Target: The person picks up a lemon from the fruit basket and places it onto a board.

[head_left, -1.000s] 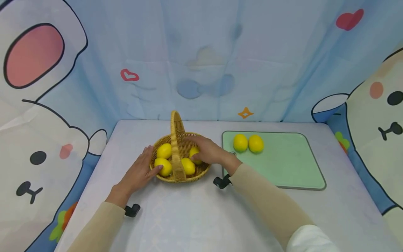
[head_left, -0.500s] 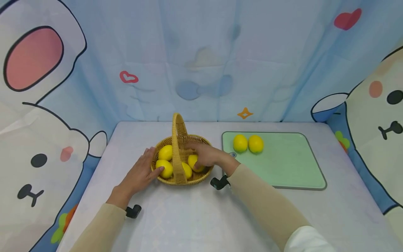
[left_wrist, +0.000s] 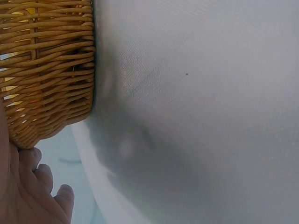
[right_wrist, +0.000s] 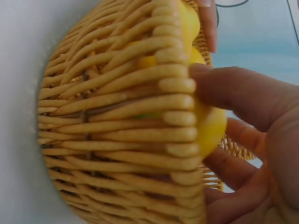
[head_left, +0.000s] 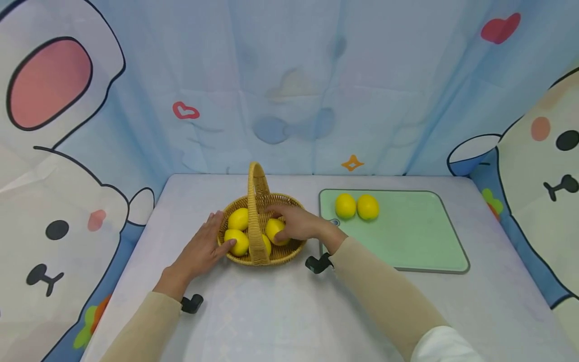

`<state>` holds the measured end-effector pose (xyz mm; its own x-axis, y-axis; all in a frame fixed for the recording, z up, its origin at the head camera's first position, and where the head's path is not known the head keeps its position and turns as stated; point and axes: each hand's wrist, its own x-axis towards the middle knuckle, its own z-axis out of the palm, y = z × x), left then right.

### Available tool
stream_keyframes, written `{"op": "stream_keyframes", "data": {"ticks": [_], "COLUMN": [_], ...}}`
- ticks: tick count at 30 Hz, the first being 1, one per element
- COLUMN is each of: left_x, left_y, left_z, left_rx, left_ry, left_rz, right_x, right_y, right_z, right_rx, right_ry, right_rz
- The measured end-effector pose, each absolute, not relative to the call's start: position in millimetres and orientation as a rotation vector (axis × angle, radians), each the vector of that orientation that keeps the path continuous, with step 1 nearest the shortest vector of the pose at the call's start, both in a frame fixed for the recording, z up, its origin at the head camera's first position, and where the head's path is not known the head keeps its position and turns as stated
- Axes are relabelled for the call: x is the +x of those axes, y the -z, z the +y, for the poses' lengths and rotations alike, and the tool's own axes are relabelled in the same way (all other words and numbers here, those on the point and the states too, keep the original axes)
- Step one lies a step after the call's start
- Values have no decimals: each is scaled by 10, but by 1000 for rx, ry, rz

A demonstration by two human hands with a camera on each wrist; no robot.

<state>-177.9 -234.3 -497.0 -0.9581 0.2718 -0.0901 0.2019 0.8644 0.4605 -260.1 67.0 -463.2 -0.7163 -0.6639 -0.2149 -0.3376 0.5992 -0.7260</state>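
A wicker basket (head_left: 282, 257) with a tall arched handle (head_left: 253, 201) stands on the table, left of centre. My left hand (head_left: 202, 249) lies along its left rim, fingers straight, thumb over a lemon (head_left: 236, 239) inside. Behind that lies another lemon (head_left: 238, 219). Right of the handle, my right hand (head_left: 296, 223) holds a lemon (head_left: 274, 229) inside the basket between thumb and fingers. In the right wrist view, the thumb and fingers curl round this lemon (right_wrist: 210, 128) just over the rim. A further lemon (head_left: 267, 245) is partly hidden by the handle.
To the right of the basket lies a pale green cutting board (head_left: 416, 231) with a grey edge. Two lemons (head_left: 346, 206) sit side by side near its far left corner. Behind the table (head_left: 271, 311) hangs a blue printed curtain (head_left: 294, 75).
The basket and left hand have shifted slightly right and nearer. My right hand has taken hold of the lemon at the basket's right, which now overlaps more of the one beside the handle.
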Motion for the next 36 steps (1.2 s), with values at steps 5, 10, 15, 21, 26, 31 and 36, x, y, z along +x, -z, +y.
{"op": "stream_keyframes", "data": {"ticks": [5, 10, 15, 21, 26, 31, 36], "left_x": [-1775, -1780, -1776, -1779, -1780, -1779, -1776], "left_y": [4970, 4963, 4955, 4951, 4953, 4956, 4949], "left_z": [-2340, -2341, -2332, -2325, -2326, -2323, -2321], "left_rx": [365, 373, 384, 391, 388, 392, 396], "left_ry": [-690, -703, -712, -714, -704, -706, -710], "left_rz": [2883, 2882, 2884, 2892, 2894, 2892, 2897], "right_x": [-2612, -2617, -2619, -2608, -2594, -2579, -2581], "right_y": [4652, 4659, 4655, 4623, 4604, 4606, 4627], "right_z": [695, 692, 699, 708, 686, 681, 673], "right_rx": [-800, -826, -870, -904, -885, -859, -894], "right_ry": [1013, 1023, 1004, 962, 938, 942, 916], "right_rz": [2381, 2372, 2358, 2328, 2325, 2279, 2279]}}
